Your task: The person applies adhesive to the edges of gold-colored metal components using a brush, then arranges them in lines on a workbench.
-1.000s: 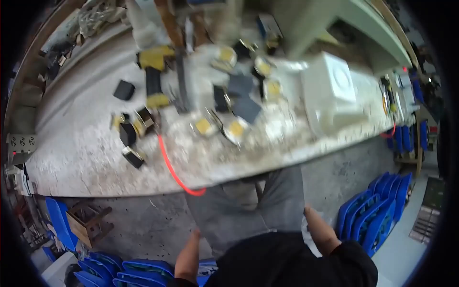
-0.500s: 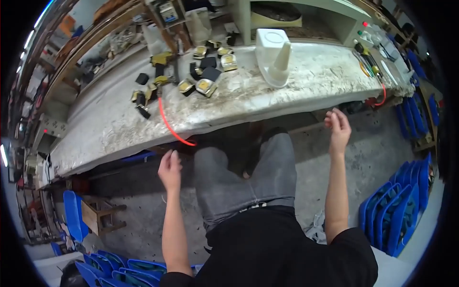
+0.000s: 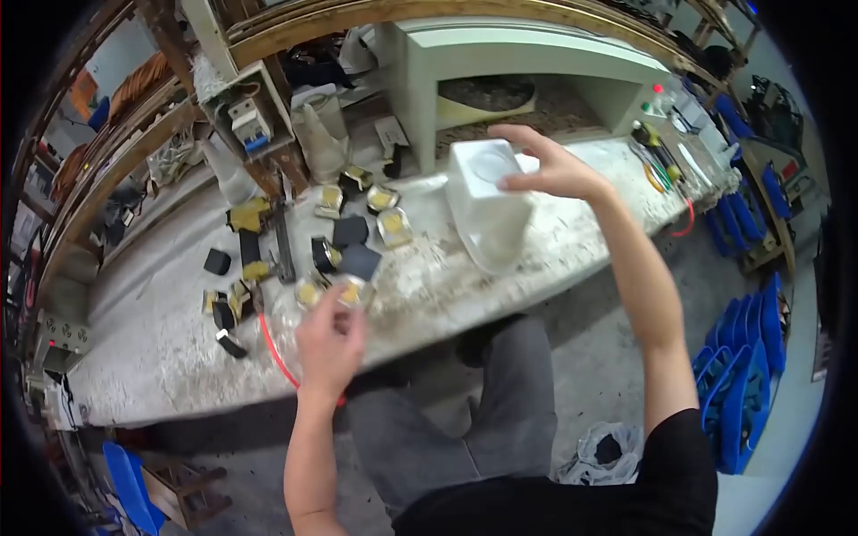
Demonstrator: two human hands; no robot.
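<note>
My right hand (image 3: 559, 170) is spread at the top of a white, square-topped plastic container (image 3: 483, 201) on the workbench. Thumb and fingers are apart there, and whether they touch it is hard to tell. My left hand (image 3: 331, 344) is above the bench's front edge, fingers loosely bent and thumb apart, with nothing visible in it. Just beyond its fingertips lie a yellow-faced piece with a pale rim (image 3: 350, 292) and several similar ones. Dark flat blocks (image 3: 360, 262) lie among them.
The worn, whitish workbench (image 3: 170, 357) runs across the view. A red hose (image 3: 273, 348) hangs over its front edge. At the back stands a pale green open-fronted housing (image 3: 416, 98). Hand tools (image 3: 657, 156) lie at the right end. Blue bins (image 3: 742, 384) stand on the right.
Both hands have risen from beside the legs to the bench: the right to the white container, the left towards the yellow-faced pieces. The view has shifted, bringing more of the bench into sight.
</note>
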